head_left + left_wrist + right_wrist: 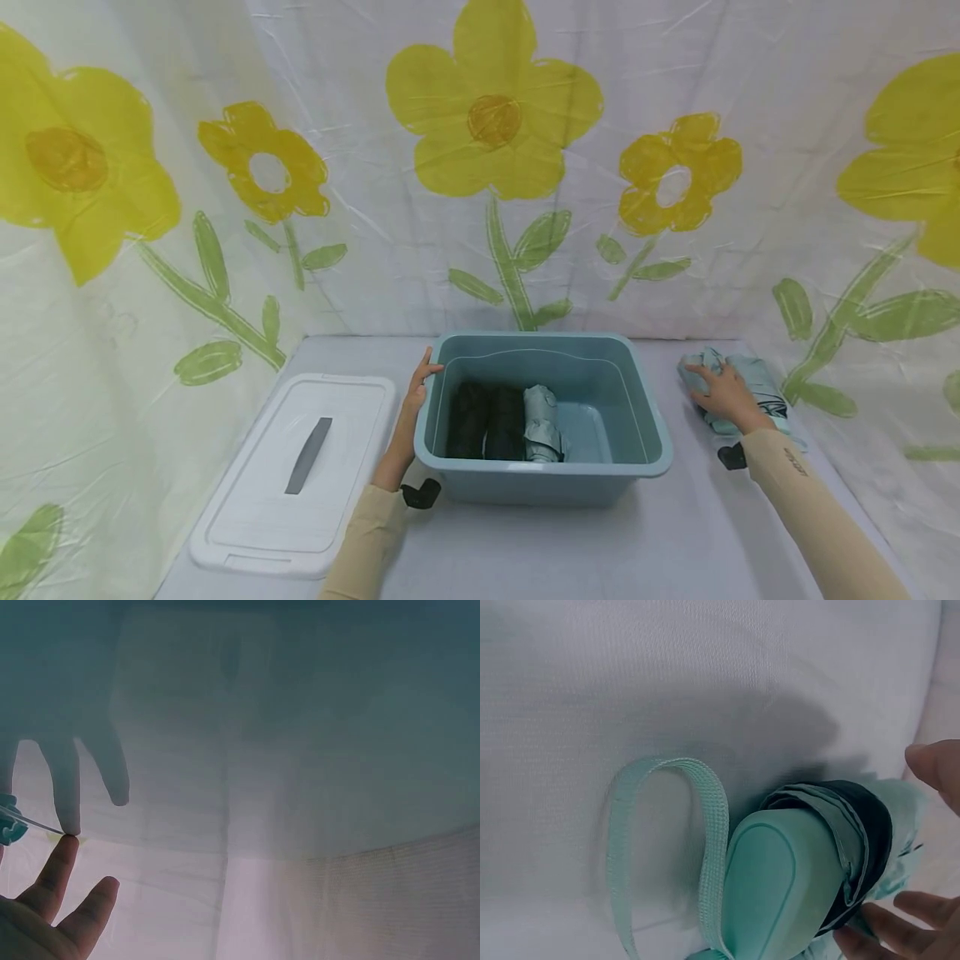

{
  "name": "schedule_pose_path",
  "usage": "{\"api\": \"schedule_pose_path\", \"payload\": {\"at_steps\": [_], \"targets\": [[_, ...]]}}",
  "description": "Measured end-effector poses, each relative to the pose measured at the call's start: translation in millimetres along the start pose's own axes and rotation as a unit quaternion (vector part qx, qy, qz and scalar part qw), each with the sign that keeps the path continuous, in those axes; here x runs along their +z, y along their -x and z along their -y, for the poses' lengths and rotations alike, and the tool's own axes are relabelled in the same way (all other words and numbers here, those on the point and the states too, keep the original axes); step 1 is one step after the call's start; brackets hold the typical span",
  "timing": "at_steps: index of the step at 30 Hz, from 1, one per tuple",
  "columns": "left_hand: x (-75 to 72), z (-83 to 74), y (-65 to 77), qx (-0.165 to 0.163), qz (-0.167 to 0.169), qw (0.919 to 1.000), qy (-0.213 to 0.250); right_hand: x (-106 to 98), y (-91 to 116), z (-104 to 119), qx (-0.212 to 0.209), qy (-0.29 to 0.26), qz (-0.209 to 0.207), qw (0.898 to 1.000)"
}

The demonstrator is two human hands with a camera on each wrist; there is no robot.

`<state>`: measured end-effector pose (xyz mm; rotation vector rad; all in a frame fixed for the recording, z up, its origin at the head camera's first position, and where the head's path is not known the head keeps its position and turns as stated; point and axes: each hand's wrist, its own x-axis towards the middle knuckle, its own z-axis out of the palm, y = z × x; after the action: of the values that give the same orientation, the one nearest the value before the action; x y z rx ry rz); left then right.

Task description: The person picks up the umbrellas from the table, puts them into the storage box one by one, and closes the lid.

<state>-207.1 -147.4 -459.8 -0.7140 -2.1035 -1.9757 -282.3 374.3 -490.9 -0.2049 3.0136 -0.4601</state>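
A blue-grey plastic bin (543,492) stands mid-table. My left hand (420,385) touches its left rim and side with fingers extended; in the left wrist view the fingers (56,874) meet their reflection in the glossy wall. Inside the bin lie two black rolled bundles (487,421) and a pale blue folded umbrella (542,421), side by side. At the right, my right hand (726,393) is over pale mint folding umbrellas (753,375). The right wrist view shows a mint umbrella handle (780,877) with a looped strap (714,825); fingertips touch its fabric, the thumb stands apart.
A white lid (255,500) with a grey handle (308,456) lies flat on the table left of the bin. A curtain (360,250) painted with yellow flowers hangs along the back and sides of the table (517,550).
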Motion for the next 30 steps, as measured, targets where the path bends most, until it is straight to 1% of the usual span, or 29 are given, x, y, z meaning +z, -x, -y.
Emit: {"api": "schedule_pose_path", "payload": {"at_steps": [5,9,14,23,25,26,28,29,30], "targets": [[-0.1,0.7,-0.2,-0.001,-0.001,1.0000,0.002,-1,-2,1,0.011,0.012,0.008,1.000],[0.5,0.1,-1.0,0.005,0.001,1.0000,0.006,-1,-3,1,0.026,0.019,0.018,0.999],[0.7,0.2,-2.1,0.007,0.003,1.0000,0.000,2,-7,-1,0.035,0.038,0.027,0.998],[1.5,-4.8,-2.3,0.012,0.004,0.9999,-0.009,5,-9,-1,0.056,0.049,0.021,0.997],[-0.1,4.5,-2.2,0.011,0.000,0.9999,-0.011,5,-9,-1,0.057,0.048,0.018,0.997],[-1.6,11.5,-1.9,0.027,0.001,0.9996,-0.009,6,-9,-1,0.056,0.049,0.016,0.997],[-6.0,30.5,-2.4,0.046,0.004,0.9989,-0.002,6,-9,-1,0.054,0.048,0.012,0.997],[-6.6,32.9,-2.2,0.058,0.006,0.9982,0.007,6,-9,-1,0.053,0.049,0.010,0.997],[-14.0,66.8,-11.6,0.114,0.013,0.9932,0.021,6,-9,-1,0.052,0.049,0.009,0.997]]}}
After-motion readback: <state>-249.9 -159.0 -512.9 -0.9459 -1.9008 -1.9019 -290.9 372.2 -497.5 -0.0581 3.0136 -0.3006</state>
